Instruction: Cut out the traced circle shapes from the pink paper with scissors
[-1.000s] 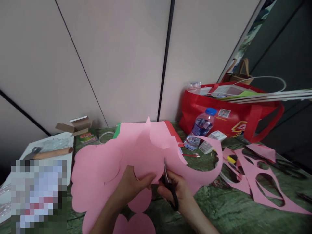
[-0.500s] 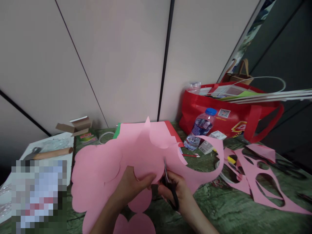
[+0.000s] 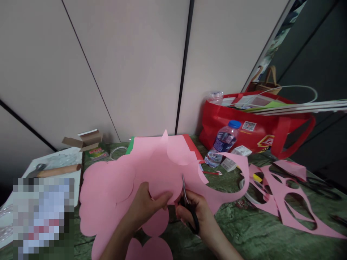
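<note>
Between the thumb and fingers of my left hand [image 3: 151,204] is the lower edge of a pink paper sheet [image 3: 165,177], partly cut with curved edges. Black-handled scissors [image 3: 192,213] sit in my right hand [image 3: 197,209], its fingers through the loops. Their blades point up and meet the sheet at the right of a rounded outline. A curved strip of the same sheet [image 3: 240,191] trails to the right. Cut pink paper circles [image 3: 108,184] lie overlapped at left, and more circles [image 3: 155,224] lie below my hands.
Pink paper offcuts with holes [image 3: 280,198] lie at right. Behind stand a water bottle [image 3: 223,142] and a red bag [image 3: 244,126]. A small open box [image 3: 96,150] and a wooden-handled tool [image 3: 59,170] on a white board [image 3: 77,187] are at left. A wall [image 3: 143,72] rises behind the table.
Very little differs. The sheet's pointed tip and its curved strip at right have shifted slightly; both hands stay in nearly the same place.
</note>
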A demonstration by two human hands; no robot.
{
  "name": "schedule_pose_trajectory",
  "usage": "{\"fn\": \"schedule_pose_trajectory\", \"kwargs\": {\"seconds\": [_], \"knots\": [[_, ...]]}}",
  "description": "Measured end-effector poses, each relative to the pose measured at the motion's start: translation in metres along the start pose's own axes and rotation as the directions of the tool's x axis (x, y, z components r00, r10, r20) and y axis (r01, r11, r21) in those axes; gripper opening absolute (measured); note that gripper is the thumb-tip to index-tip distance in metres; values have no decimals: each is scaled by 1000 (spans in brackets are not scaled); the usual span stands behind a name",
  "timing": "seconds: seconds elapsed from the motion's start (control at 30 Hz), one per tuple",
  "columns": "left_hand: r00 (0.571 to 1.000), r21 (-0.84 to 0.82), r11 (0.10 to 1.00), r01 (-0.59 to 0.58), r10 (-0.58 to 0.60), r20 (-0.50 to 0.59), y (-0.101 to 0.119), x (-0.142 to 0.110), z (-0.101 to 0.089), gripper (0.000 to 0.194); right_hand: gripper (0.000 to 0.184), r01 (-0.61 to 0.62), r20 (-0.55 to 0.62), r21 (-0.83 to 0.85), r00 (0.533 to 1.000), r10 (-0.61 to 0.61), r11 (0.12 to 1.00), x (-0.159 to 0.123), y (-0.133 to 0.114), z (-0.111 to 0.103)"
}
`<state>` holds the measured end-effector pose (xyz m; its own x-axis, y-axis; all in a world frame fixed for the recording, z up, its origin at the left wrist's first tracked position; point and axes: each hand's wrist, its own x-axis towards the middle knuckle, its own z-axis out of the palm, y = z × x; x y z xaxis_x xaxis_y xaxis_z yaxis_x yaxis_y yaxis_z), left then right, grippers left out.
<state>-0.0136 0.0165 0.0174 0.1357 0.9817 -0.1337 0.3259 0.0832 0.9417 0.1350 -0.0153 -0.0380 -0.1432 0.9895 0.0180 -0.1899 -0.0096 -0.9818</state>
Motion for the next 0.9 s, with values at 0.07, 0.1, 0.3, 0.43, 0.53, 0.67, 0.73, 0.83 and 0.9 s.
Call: {"fn": "schedule_pose_trajectory", "kwargs": {"seconds": [0.07,0.1,0.3,0.43,0.53,0.67,0.73,0.83,0.9], "knots": [[1000,35,999,6,-7,18,2,0,0,22,29,-6,6,8,1000,6,1000,0,-2,1],[1000,47,999,6,-8,26,2,-1,0,22,29,-13,6,9,1000,13,1000,0,-3,1],[998,35,999,-23,21,52,2,0,0,20,31,-21,-15,-30,1000,20,999,0,-7,1],[996,25,998,-49,48,71,2,1,-1,19,33,-20,-16,-55,1000,19,998,0,-7,0],[993,2,997,-79,79,87,2,1,-2,17,34,-23,-5,-58,1000,23,998,0,-6,0],[988,-32,994,-109,111,103,1,2,-4,16,37,-55,-3,-51,998,55,997,0,-9,2],[987,-39,992,-117,121,107,-1,3,-4,15,38,-65,-8,-46,998,65,997,0,-12,3],[987,-29,992,-123,125,105,-2,4,-4,16,39,-68,-12,-55,998,67,996,0,-15,3],[988,-19,993,-117,119,101,-2,3,-5,18,38,-71,-17,-59,997,70,996,-1,-15,3]]}}
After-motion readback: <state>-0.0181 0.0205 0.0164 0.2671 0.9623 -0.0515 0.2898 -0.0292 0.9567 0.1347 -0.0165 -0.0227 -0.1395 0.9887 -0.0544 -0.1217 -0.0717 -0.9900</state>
